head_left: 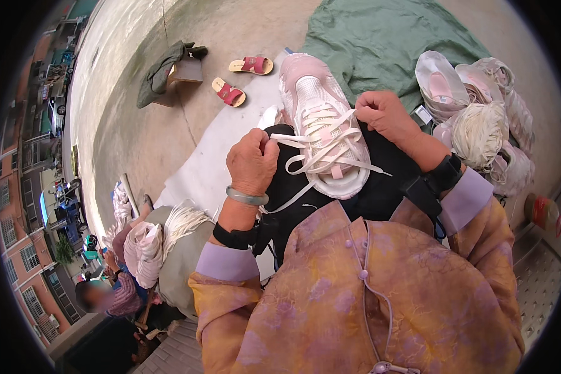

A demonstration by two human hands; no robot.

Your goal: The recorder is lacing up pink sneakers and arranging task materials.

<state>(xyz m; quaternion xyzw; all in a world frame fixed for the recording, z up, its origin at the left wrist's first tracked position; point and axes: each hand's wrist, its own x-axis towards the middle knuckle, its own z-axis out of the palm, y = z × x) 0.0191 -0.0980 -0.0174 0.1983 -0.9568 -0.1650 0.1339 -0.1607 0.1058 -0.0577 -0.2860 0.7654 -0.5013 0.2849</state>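
Observation:
A pink and white sneaker (pixel 298 75) rests on my dark-clad lap, its toe pointing away from me. White shoelaces (pixel 323 146) are threaded through the upper eyelets, and loose loops and ends lie across the tongue and opening. My left hand (pixel 252 161), at the shoe's left side, pinches a lace between thumb and finger. On the other side my right hand (pixel 386 117) is closed on another part of the lace, pulled out from the eyelets. Both hands are apart, with the lace stretching toward each.
Several similar shoes and a white lace bundle (pixel 480 129) are piled at the right, beside a green cloth (pixel 380 37). Red slippers (pixel 230 92) lie on the floor ahead. More laces (pixel 184 227) and pale pink shoes (pixel 143 246) sit at left, near another person (pixel 121 293).

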